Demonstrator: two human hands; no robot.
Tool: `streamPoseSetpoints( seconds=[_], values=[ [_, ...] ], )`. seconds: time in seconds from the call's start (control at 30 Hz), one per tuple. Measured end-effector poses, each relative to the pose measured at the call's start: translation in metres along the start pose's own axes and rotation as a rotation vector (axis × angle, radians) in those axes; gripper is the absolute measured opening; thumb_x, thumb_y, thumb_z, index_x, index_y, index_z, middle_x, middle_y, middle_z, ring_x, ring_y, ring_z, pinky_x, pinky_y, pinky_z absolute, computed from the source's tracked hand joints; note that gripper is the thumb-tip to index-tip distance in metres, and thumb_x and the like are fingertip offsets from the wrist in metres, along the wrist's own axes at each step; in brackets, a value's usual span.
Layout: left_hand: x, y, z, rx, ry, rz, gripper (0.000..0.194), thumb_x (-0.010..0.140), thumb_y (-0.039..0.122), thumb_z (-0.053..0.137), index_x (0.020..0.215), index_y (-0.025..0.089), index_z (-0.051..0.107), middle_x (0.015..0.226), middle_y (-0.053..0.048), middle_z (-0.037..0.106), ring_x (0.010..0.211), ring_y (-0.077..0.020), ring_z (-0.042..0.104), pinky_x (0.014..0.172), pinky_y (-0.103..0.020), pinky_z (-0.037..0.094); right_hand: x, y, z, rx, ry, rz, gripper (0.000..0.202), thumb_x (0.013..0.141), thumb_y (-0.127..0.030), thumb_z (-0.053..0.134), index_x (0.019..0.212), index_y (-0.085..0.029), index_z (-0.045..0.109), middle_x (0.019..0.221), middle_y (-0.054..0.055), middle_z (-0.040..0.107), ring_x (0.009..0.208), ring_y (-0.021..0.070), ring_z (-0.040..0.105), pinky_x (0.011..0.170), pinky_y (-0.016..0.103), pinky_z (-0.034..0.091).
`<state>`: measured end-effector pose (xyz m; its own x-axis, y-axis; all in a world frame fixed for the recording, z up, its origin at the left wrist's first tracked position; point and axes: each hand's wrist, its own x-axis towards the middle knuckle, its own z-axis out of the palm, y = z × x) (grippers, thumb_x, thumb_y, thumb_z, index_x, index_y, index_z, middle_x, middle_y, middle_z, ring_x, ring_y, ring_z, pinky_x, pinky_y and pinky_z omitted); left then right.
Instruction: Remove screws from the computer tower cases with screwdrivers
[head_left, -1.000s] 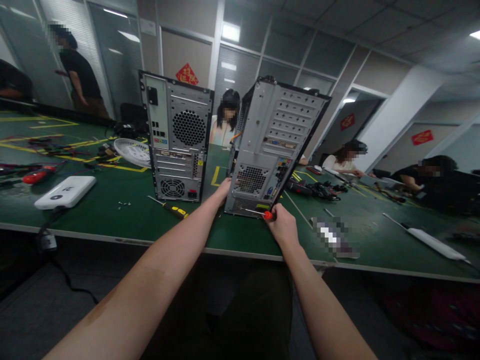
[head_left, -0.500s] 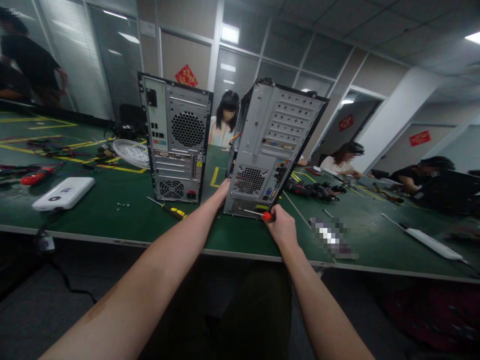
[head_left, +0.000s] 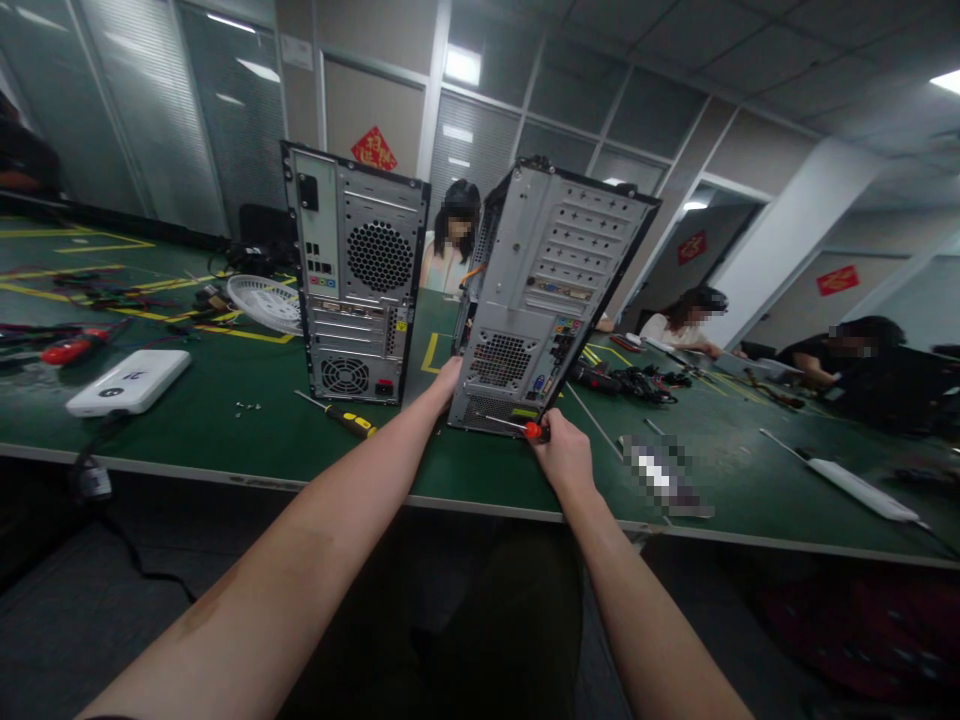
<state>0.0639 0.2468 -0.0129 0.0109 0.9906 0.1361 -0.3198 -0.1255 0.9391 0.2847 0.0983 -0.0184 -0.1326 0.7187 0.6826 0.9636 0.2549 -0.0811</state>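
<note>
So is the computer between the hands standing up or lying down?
Standing up: the computer rests its short end on the green table, rising tall.

From close beside the table (head_left: 487,485), the head view looks forward and down, seemingly tilted.

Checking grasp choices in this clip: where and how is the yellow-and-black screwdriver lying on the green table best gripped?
Probably by its thick handle, from above on the near side, fingers across its long sides. It lies lengthwise on the tabletop, its thin metal shaft pointing away to the left, near the grey metal computer case behind.
</note>
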Motion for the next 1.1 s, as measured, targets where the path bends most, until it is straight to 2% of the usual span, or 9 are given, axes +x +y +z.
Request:
streamPoseSetpoints(
  seconds=[0.33, 0.57, 0.77, 1.0, 1.1],
  values=[
    [-0.007, 0.009, 0.002, -0.006, -0.01, -0.066, 0.025, 0.084, 0.036, 0.076, 0.104, 0.022, 0.08, 0.085, -0.006, 0.08, 0.099, -0.0266, 0.076, 0.095, -0.039, 0.059, 0.0, 0.001, -0.001, -0.014, 0.012, 0.006, 0.018, 0.093, -0.031, 0.06, 0.085, -0.027, 0.045, 0.075, 0.002, 0.063, 0.067, 0.0198, 0.058, 0.062, 0.028, 0.034],
    [0.003, 0.002, 0.001, 0.037, -0.053, -0.036, 0.023, 0.084, 0.041, 0.074, 0.089, 0.019, 0.078, 0.076, -0.005, 0.076, 0.094, -0.0261, 0.076, 0.098, -0.04, 0.057, -0.001, -0.001, -0.002, -0.031, -0.004, -0.02, 0.016, 0.092, -0.024, 0.06, 0.085, -0.026, 0.046, 0.079, 0.003, 0.065, 0.071, 0.0203, 0.06, 0.065, 0.029, 0.034],
    [0.005, 0.0, 0.001, 0.036, -0.016, -0.048, 0.029, 0.082, 0.045, 0.076, 0.081, 0.016, 0.072, 0.078, -0.007, 0.076, 0.091, -0.0246, 0.074, 0.101, -0.04, 0.054, -0.001, -0.001, -0.002, -0.046, -0.012, -0.035, 0.014, 0.091, -0.021, 0.06, 0.086, -0.026, 0.048, 0.082, 0.004, 0.066, 0.072, 0.0211, 0.06, 0.065, 0.029, 0.034],
    [-0.002, 0.004, 0.0, -0.025, -0.056, -0.056, 0.03, 0.08, 0.046, 0.077, 0.09, 0.018, 0.072, 0.083, -0.006, 0.077, 0.092, -0.0236, 0.074, 0.094, -0.037, 0.056, -0.001, 0.001, -0.001, -0.05, 0.001, -0.044, 0.014, 0.091, -0.022, 0.061, 0.086, -0.026, 0.048, 0.081, 0.004, 0.065, 0.072, 0.0212, 0.06, 0.066, 0.03, 0.035],
    [-0.005, 0.005, -0.002, -0.014, -0.031, -0.059, 0.03, 0.081, 0.045, 0.077, 0.097, 0.019, 0.074, 0.084, -0.005, 0.077, 0.093, -0.0228, 0.074, 0.092, -0.035, 0.057, -0.001, 0.001, 0.0, -0.041, 0.009, -0.044, 0.015, 0.09, -0.023, 0.061, 0.086, -0.026, 0.047, 0.081, 0.004, 0.065, 0.072, 0.0211, 0.06, 0.066, 0.029, 0.036]
  ],
)
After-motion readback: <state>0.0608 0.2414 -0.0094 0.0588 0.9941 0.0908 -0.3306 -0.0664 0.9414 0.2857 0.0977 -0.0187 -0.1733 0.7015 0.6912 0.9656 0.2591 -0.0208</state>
